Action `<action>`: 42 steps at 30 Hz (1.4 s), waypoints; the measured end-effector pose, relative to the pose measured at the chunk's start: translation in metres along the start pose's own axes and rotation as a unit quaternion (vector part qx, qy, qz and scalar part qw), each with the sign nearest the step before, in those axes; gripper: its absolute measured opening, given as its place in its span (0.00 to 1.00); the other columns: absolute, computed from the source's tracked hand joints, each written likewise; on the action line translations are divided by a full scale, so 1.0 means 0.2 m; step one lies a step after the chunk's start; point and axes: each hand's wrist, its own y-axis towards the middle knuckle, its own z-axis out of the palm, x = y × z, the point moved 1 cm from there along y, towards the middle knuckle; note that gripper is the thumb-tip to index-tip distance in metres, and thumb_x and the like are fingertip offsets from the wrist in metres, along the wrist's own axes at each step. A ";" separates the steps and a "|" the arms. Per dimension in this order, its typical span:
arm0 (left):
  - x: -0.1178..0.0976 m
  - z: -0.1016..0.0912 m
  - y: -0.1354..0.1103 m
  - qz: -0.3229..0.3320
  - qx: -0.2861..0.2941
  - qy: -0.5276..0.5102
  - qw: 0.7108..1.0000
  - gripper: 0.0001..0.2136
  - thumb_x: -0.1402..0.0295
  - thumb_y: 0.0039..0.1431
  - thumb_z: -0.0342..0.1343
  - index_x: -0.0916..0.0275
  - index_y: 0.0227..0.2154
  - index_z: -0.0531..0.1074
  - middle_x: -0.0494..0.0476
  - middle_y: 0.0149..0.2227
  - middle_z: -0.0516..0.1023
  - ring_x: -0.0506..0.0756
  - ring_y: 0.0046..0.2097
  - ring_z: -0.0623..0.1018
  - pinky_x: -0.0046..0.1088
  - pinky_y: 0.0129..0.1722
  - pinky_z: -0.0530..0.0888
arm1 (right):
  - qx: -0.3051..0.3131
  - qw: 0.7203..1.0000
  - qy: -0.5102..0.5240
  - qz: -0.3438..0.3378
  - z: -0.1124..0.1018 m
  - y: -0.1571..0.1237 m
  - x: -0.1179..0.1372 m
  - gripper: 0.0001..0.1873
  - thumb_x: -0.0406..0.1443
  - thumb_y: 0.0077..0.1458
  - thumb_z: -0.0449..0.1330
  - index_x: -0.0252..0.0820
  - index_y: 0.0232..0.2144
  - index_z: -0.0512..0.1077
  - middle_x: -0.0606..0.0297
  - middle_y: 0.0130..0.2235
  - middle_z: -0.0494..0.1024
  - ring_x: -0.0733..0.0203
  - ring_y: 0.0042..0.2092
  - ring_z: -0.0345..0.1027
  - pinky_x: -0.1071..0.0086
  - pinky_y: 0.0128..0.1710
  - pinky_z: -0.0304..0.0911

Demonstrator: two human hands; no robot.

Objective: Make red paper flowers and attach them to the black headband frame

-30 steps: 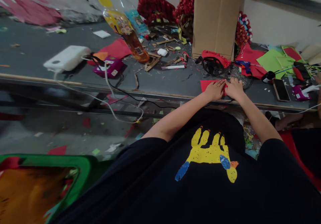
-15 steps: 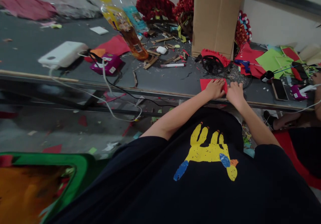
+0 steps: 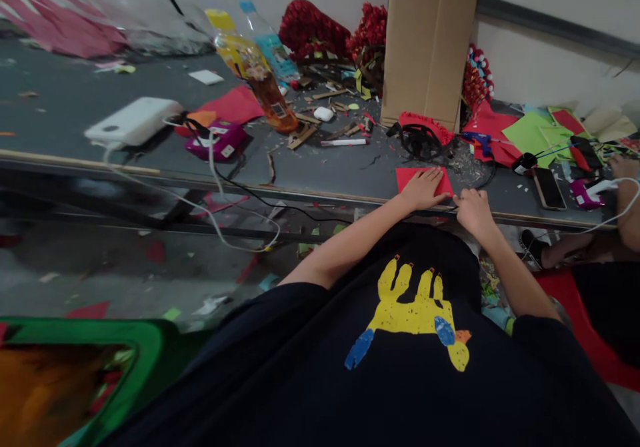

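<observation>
A red sheet point(image 3: 404, 179), perhaps paper or felt, lies at the front edge of the dark table. My left hand point(image 3: 424, 189) rests flat across it with the fingers stretched out, pressing it down. Just right of the sheet's near corner is my right hand point(image 3: 473, 212), its fingers curled in at the table edge. Whatever its fingertips pinch, if anything, is too small to make out. Behind the sheet sits a black band with red trim point(image 3: 425, 135). A blue glue gun point(image 3: 479, 141) lies beyond my right hand.
A phone point(image 3: 549, 188), a purple socket block point(image 3: 586, 193) and another person's hand point(image 3: 624, 167) are to the right. Leftward stand two bottles, one amber point(image 3: 273, 100), a marker point(image 3: 345, 142) and a white power bank point(image 3: 134, 121). Cardboard point(image 3: 433, 47) rises behind. Cables hang over the edge.
My right hand has drawn slightly toward me, away from the sheet. The fingers of my left hand lie more spread over the sheet. The camera view has tilted up a little.
</observation>
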 end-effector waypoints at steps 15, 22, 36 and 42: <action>0.26 -0.38 -0.36 -0.127 -0.245 -0.250 0.928 0.14 0.64 0.62 0.48 0.61 0.43 0.75 0.56 0.36 0.81 0.55 0.37 0.78 0.26 0.38 0.72 | -0.142 0.968 0.205 0.036 0.10 0.15 -0.06 0.20 0.31 0.58 0.48 0.38 0.49 0.73 0.54 0.48 0.75 0.54 0.50 0.66 0.62 0.49 0.57; 0.42 -0.27 -0.34 -0.277 -0.424 -0.556 0.659 0.20 0.49 0.51 0.58 0.64 0.23 0.69 0.50 0.21 0.71 0.48 0.23 0.68 0.21 0.21 0.64 | -0.106 0.979 0.173 0.011 0.18 0.22 0.08 0.23 0.38 0.63 0.45 0.34 0.55 0.68 0.51 0.59 0.68 0.49 0.60 0.60 0.56 0.55 0.57; 0.19 -0.14 -0.23 -0.291 -0.334 -0.728 0.523 0.20 0.53 0.44 0.65 0.65 0.32 0.72 0.56 0.32 0.79 0.53 0.32 0.78 0.28 0.32 0.76 | -0.144 0.834 0.529 0.069 0.06 -0.08 0.00 0.22 0.50 0.56 0.54 0.42 0.43 0.75 0.56 0.41 0.81 0.53 0.44 0.74 0.58 0.46 0.67; 0.10 -0.12 -0.31 -0.252 -0.361 -0.733 0.519 0.22 0.51 0.36 0.68 0.63 0.31 0.75 0.55 0.34 0.80 0.54 0.36 0.78 0.28 0.37 0.77 | -0.202 0.607 0.746 0.186 0.02 0.02 0.24 0.24 0.53 0.46 0.62 0.41 0.38 0.76 0.62 0.34 0.81 0.59 0.34 0.74 0.64 0.37 0.70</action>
